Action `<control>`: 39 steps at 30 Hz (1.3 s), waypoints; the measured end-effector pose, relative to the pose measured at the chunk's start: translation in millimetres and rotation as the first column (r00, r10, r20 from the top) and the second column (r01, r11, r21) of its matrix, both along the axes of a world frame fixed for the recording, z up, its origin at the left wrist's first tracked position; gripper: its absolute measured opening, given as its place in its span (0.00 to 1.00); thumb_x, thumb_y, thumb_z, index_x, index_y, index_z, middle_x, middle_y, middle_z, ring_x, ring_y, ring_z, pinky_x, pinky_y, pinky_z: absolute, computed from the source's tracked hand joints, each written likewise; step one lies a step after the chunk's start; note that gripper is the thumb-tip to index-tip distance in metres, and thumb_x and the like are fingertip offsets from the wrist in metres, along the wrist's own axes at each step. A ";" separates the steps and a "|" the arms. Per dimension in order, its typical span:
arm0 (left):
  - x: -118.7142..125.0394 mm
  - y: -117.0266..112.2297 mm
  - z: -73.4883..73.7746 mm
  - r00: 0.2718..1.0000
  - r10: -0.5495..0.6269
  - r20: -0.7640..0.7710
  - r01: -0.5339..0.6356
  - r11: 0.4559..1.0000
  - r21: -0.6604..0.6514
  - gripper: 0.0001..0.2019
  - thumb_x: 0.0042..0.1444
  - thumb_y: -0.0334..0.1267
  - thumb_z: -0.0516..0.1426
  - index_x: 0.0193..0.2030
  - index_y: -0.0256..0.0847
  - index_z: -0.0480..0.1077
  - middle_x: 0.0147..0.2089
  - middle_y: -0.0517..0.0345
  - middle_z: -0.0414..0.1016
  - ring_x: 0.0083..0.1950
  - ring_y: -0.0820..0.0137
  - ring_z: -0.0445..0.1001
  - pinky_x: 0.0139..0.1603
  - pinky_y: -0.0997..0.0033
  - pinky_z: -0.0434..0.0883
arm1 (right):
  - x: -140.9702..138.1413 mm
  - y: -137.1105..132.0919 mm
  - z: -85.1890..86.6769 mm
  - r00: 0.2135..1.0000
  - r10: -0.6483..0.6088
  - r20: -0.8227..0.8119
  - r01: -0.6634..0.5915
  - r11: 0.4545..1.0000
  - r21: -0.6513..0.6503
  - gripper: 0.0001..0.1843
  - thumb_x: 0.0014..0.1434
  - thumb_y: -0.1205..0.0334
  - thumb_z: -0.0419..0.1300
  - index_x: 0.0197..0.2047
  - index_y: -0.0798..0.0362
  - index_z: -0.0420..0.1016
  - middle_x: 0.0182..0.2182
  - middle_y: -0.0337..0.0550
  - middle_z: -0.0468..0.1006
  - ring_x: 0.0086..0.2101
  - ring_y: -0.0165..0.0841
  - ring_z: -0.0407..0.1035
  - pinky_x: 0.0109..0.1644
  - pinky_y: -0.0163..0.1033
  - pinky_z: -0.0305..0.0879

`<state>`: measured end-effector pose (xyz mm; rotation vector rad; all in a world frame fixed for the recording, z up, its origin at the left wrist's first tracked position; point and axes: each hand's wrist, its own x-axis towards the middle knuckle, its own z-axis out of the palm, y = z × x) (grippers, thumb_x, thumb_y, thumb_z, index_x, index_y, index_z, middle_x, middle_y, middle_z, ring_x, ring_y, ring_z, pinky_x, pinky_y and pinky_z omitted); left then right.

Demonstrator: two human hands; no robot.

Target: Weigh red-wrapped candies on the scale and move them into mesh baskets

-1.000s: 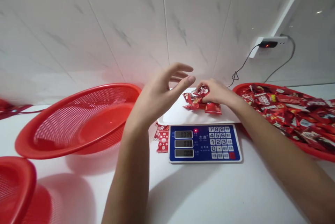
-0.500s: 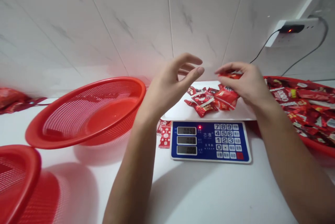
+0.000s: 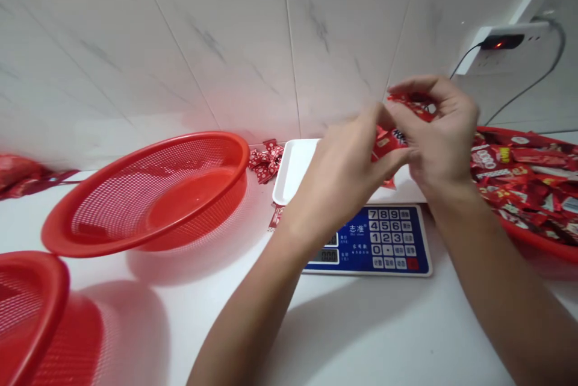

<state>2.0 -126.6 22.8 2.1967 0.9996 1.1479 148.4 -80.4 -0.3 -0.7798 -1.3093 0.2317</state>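
Observation:
Over the white tray (image 3: pixel 293 166) of a blue-fronted digital scale (image 3: pixel 356 244), my two hands meet. My right hand (image 3: pixel 445 133) is closed around red wrapped candies (image 3: pixel 413 106). From the left, my left hand (image 3: pixel 345 163) reaches across, its thumb and fingers closed about a red candy packet (image 3: pixel 383 142) beside the right hand. Most of the tray's contents and part of the scale display are hidden behind my left hand and forearm.
A red basket (image 3: pixel 537 235) heaped with wrapped snacks is at right. Two red mesh baskets (image 3: pixel 149 193) stand at left. Dotted red packets (image 3: pixel 266 160) lie behind the tray's left end. A wall socket (image 3: pixel 492 52) has cables hanging near the right basket.
My left hand has moved right, from apart and loosely curled to closed on a candy packet at my right hand. The right hand has risen slightly and shifted right with its candies.

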 end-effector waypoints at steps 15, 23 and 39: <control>-22.8 46.2 -21.3 0.984 0.172 -0.046 -0.173 0.984 -0.040 0.10 0.57 0.27 0.65 0.41 0.43 0.70 0.41 0.58 0.79 0.39 0.68 0.77 0.36 0.68 0.70 | 13.1 41.4 -36.9 0.987 0.101 0.122 -0.060 0.950 -0.306 0.12 0.62 0.63 0.61 0.47 0.47 0.80 0.44 0.44 0.75 0.47 0.35 0.73 0.53 0.46 0.76; -34.9 18.0 11.8 0.953 0.134 0.272 -0.182 0.970 0.159 0.16 0.64 0.54 0.63 0.48 0.49 0.68 0.45 0.58 0.79 0.44 0.65 0.80 0.47 0.62 0.76 | 13.9 18.0 -5.9 0.984 0.178 0.008 -0.169 0.950 -0.263 0.15 0.59 0.66 0.62 0.49 0.45 0.79 0.44 0.39 0.76 0.44 0.32 0.74 0.48 0.42 0.77; -32.4 6.0 20.8 0.930 0.051 0.364 -0.129 0.973 0.193 0.13 0.64 0.53 0.63 0.41 0.50 0.65 0.42 0.63 0.77 0.39 0.67 0.77 0.49 0.56 0.77 | 9.3 2.6 5.9 0.987 0.160 0.024 -0.152 0.968 -0.199 0.14 0.59 0.67 0.62 0.48 0.45 0.79 0.43 0.39 0.78 0.41 0.33 0.75 0.49 0.44 0.76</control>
